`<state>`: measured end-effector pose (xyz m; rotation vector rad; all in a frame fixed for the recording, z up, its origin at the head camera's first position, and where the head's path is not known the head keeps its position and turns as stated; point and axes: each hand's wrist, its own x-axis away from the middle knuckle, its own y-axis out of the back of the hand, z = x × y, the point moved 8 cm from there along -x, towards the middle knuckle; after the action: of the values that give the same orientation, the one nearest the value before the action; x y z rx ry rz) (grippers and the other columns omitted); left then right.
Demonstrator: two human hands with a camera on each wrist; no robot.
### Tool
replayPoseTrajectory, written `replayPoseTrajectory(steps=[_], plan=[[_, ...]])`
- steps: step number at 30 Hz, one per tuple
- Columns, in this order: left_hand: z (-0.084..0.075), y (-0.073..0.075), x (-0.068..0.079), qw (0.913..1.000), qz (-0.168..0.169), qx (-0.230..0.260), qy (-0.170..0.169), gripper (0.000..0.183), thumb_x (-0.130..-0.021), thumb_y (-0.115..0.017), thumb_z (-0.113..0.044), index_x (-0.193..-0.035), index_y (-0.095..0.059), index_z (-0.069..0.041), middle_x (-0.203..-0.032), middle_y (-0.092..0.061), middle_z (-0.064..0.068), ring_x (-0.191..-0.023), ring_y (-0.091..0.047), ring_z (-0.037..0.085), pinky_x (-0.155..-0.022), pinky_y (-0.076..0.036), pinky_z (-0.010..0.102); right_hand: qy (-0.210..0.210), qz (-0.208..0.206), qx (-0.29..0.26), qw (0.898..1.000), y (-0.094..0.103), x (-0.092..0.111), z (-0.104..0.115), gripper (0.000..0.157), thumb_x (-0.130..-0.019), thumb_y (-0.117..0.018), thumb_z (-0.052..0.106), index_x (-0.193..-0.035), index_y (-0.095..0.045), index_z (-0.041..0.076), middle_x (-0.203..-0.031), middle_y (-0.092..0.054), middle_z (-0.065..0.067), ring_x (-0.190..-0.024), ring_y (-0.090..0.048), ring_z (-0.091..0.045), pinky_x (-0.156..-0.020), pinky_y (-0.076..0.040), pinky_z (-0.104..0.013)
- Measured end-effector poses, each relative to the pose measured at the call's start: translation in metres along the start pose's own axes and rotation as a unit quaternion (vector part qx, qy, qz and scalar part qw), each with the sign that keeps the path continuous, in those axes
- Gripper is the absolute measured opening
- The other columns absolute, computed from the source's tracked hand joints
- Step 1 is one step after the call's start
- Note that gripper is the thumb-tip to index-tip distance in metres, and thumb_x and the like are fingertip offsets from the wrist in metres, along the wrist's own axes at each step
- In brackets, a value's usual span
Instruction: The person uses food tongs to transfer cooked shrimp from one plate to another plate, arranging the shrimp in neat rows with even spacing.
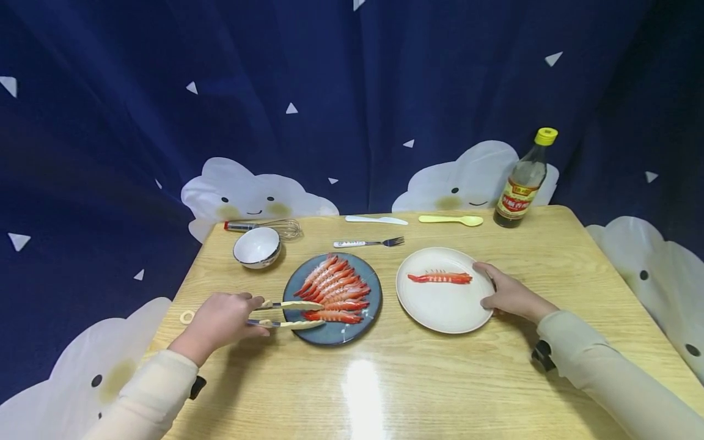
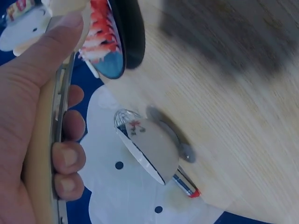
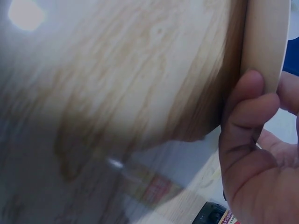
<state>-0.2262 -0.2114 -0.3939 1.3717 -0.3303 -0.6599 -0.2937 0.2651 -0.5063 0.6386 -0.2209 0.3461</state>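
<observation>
My left hand grips a pair of tongs with cream-coloured tips. The tips are spread over the left side of a blue plate, one on each side of the shrimp nearest me. Several more red-and-white shrimp lie fanned out on that plate. On the right, my right hand holds the rim of a white plate, with curled fingers against its outer side in the right wrist view. A red shrimp lies across this white plate.
Behind the blue plate lie a fork, a white knife and a yellow spoon. A white bowl stands at the back left by a whisk. A yellow-capped sauce bottle stands at the back right, near a dark blue curtain.
</observation>
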Motion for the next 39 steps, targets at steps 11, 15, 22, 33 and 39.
replayPoseTrajectory(steps=[11,15,22,33,39], plan=[[0.005,0.011,0.01,0.9997,-0.018,0.0,0.016,0.06,-0.052,-0.069,-0.059,-0.091,-0.062,-0.013,-0.066,-0.053,-0.004,-0.047,-0.05,0.016,-0.044,-0.039,0.034,0.006,0.0,0.001,1.0,-0.002,-0.001,0.002,0.088,-0.066,-0.06,-0.003,-0.138,-0.013,0.013,-0.126,-0.028,-0.026,-0.049,-0.048,-0.021,-0.046,-0.043,-0.035],[0.006,0.006,0.011,0.9997,0.016,0.008,0.017,0.062,-0.053,-0.067,-0.061,-0.092,-0.064,-0.013,-0.068,-0.054,-0.005,-0.049,-0.052,0.016,-0.046,-0.041,0.034,0.006,-0.002,-0.001,1.0,-0.003,0.0,0.0,0.088,-0.065,-0.06,-0.004,-0.138,-0.014,0.013,-0.127,-0.028,-0.026,-0.047,-0.047,-0.021,-0.045,-0.042,-0.036],[0.003,0.003,0.009,0.9998,0.018,0.008,0.003,0.056,-0.055,-0.068,-0.059,-0.087,-0.063,-0.014,-0.063,-0.05,-0.007,-0.045,-0.048,0.014,-0.043,-0.039,0.034,0.005,0.001,-0.002,1.0,-0.002,0.001,0.0,0.087,-0.068,-0.06,-0.002,-0.139,-0.012,0.015,-0.129,-0.025,-0.025,-0.05,-0.048,-0.021,-0.046,-0.043,-0.035],[0.005,0.01,0.007,0.9998,0.014,0.014,-0.005,0.043,-0.06,-0.067,-0.056,-0.077,-0.06,-0.017,-0.055,-0.042,-0.01,-0.042,-0.041,0.01,-0.041,-0.036,0.032,-0.003,0.005,-0.003,1.0,-0.003,0.0,0.002,0.088,-0.067,-0.059,-0.001,-0.139,-0.011,0.014,-0.127,-0.026,-0.026,-0.052,-0.049,-0.02,-0.047,-0.043,-0.035],[0.013,0.016,0.009,0.9978,0.037,0.053,0.016,0.041,-0.061,-0.066,-0.056,-0.078,-0.062,-0.019,-0.055,-0.047,-0.012,-0.047,-0.048,0.01,-0.045,-0.039,0.034,-0.011,0.0,0.01,1.0,-0.002,0.0,-0.002,0.087,-0.068,-0.059,0.0,-0.139,-0.011,0.015,-0.127,-0.027,-0.025,-0.051,-0.049,-0.02,-0.047,-0.043,-0.035]])
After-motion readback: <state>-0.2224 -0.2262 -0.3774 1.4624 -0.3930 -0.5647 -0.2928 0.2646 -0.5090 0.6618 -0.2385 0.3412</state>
